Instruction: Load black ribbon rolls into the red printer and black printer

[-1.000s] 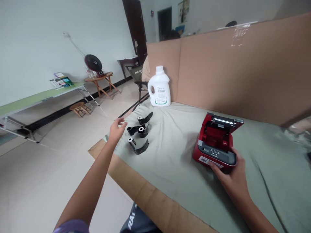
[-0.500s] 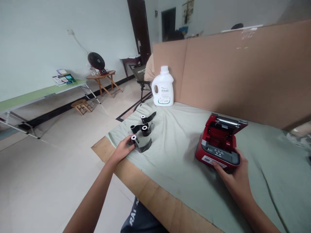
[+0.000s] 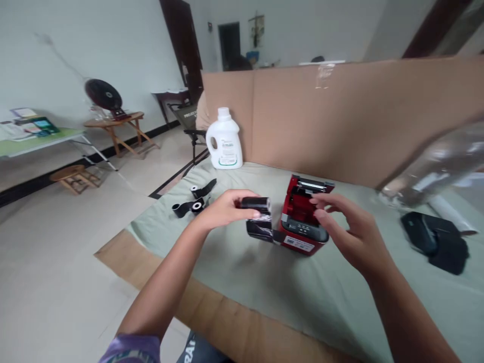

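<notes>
My left hand (image 3: 227, 210) is closed on a black ink ribbon roll (image 3: 259, 232) with a white core, held above the cloth just left of a red label printer (image 3: 301, 245). The ribbon's loose dark end hangs beside the printer's front corner. The printer stands on the cloth with its lid up, showing a red inner bay. At its right side my right hand (image 3: 351, 234) is open, thumb and fingers apart over the bay's edge. Two more black ribbon rolls (image 3: 197, 206) (image 3: 194, 190) lie on the cloth to the left, with film trailing.
A white detergent jug (image 3: 226, 143) stands at the back before a cardboard panel (image 3: 295, 116). To the right lie a dark object (image 3: 434, 239) and a clear plastic-wrapped bundle (image 3: 434, 161). The green cloth (image 3: 242, 282) leaves a bare wooden edge (image 3: 212, 302) in front.
My left hand has lifted the nearest ribbon roll off the cloth and carried it right to the printer. My right hand has let go of the printer's front corner. The view has swung right.
</notes>
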### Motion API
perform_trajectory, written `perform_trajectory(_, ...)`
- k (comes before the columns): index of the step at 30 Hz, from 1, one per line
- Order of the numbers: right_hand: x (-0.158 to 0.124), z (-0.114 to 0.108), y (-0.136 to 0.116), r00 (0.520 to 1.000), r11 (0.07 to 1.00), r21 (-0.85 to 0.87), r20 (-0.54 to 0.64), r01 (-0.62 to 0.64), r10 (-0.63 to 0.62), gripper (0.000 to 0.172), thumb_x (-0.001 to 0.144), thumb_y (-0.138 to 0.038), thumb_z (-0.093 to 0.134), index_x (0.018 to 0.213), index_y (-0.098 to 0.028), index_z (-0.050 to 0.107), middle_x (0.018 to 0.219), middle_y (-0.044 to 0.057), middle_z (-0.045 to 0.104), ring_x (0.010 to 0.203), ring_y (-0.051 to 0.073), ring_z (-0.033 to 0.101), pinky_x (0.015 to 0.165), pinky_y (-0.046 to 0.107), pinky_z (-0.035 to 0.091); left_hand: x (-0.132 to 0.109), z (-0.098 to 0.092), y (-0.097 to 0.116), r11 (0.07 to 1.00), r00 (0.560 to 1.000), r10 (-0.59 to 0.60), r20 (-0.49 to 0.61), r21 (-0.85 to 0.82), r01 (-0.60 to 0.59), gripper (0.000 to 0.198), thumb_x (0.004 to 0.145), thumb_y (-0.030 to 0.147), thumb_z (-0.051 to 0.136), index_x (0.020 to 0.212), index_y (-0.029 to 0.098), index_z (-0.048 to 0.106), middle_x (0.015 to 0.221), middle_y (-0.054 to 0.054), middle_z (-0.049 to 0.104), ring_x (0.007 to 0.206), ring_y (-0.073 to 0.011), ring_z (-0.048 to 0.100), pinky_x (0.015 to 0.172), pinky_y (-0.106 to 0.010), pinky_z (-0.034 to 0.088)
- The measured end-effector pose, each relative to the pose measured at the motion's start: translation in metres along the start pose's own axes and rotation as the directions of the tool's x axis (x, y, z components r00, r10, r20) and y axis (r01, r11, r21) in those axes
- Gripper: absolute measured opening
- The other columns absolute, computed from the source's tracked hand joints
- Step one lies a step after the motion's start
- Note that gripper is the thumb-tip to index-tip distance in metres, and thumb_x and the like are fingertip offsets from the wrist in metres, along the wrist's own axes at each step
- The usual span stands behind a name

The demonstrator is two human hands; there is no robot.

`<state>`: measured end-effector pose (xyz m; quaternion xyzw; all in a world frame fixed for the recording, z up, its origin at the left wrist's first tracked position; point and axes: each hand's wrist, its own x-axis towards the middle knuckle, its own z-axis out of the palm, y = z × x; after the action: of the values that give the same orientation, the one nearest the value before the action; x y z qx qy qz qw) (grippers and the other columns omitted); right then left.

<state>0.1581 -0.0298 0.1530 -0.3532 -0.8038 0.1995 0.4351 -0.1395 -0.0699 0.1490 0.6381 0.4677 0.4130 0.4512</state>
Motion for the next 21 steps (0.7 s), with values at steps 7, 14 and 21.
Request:
perform_trajectory(7, 0.039, -0.011, -0.003, 0.895, 0.985, 0.038, 0.424, -0.168, 0.137, 0.022, 0.095, -0.035, 0.062, 0.110, -0.024, 0.073, 0.082, 0.001, 0.067, 0.072, 0.016, 0.058, 0.060, 0.028, 0.045, 0.063, 0.062, 0.012, 0.995, 0.987, 0.066, 0.150, -0.080, -0.055, 0.028, 0.083, 0.036, 0.078, 0.098, 0.015, 0.066, 0.088, -0.001, 0.064, 0.080, -0.0141, 0.059, 0.073, -0.025, 0.046)
perform_trajectory(14, 0.038, -0.013, 0.048, 0.962, 0.982, -0.145, 0.230, -0.119, 0.151, 0.023, 0.089, -0.030, 0.062, 0.105, -0.021, 0.075, 0.096, 0.006, 0.065, 0.073, 0.017, 0.059, 0.067, 0.031, 0.047, 0.070, 0.105, -0.027, 0.935, 0.988, -0.154, 0.027, -0.318, 0.155, 0.086, 0.080, 0.034, 0.081, 0.153, 0.019, 0.037, 0.089, -0.003, 0.070, 0.078, -0.0179, 0.066, 0.074, -0.030, 0.050)
perform_trajectory(21, 0.034, -0.029, 0.084, 0.946, 0.933, -0.269, 0.153, -0.238, 0.285, 0.025, 0.085, -0.036, 0.064, 0.100, -0.022, 0.078, 0.092, 0.007, 0.073, 0.068, 0.019, 0.059, 0.066, 0.034, 0.048, 0.031, 0.134, -0.015, 0.956, 0.977, -0.215, 0.003, -0.203, 0.211, 0.084, 0.089, 0.034, 0.073, 0.161, 0.024, 0.032, 0.071, 0.004, 0.061, 0.065, -0.0127, 0.057, 0.067, -0.025, 0.042)
